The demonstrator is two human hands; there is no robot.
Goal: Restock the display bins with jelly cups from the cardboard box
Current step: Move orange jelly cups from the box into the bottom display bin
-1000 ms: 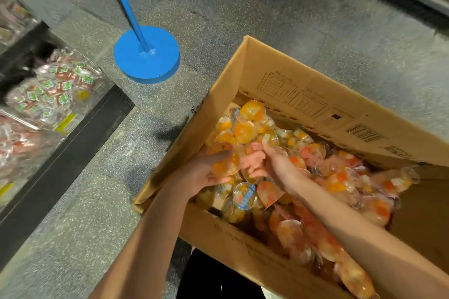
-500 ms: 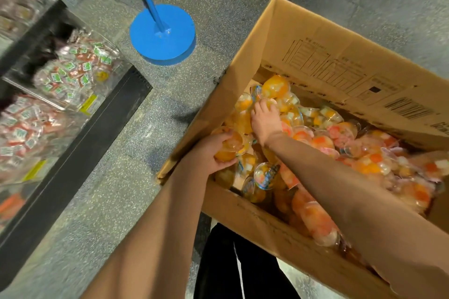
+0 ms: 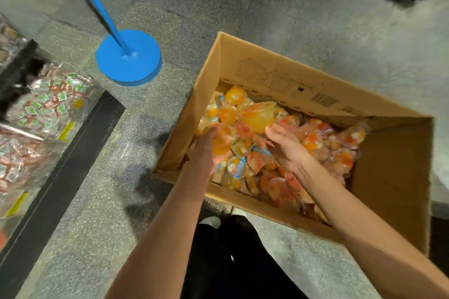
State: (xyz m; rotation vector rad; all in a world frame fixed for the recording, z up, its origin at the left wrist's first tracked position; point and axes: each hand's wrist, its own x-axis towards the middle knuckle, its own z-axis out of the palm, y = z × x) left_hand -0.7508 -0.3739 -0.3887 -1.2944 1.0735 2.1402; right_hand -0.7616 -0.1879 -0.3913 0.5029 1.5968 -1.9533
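many cups (image 3: 286, 143) lie in a loose heap inside the box (image 3: 279, 73), which sits on the floor. the left hand (image 3: 211, 145) curls round an orange cup at the near left of the heap. the right hand (image 3: 284, 145) is palm up with straight fingers, holding nothing, just beside a big blurry orange cup that looks up in the air. i think that cup could drop back and roll away, because the hand is not round it. the cups look smooth and soft, so a big handful may slip and spill on the floor. the bins (image 3: 46, 109) are off to the left, well apart from the box, so cups may fall on the way. a blue stand (image 3: 128, 58) sits on the floor between them.
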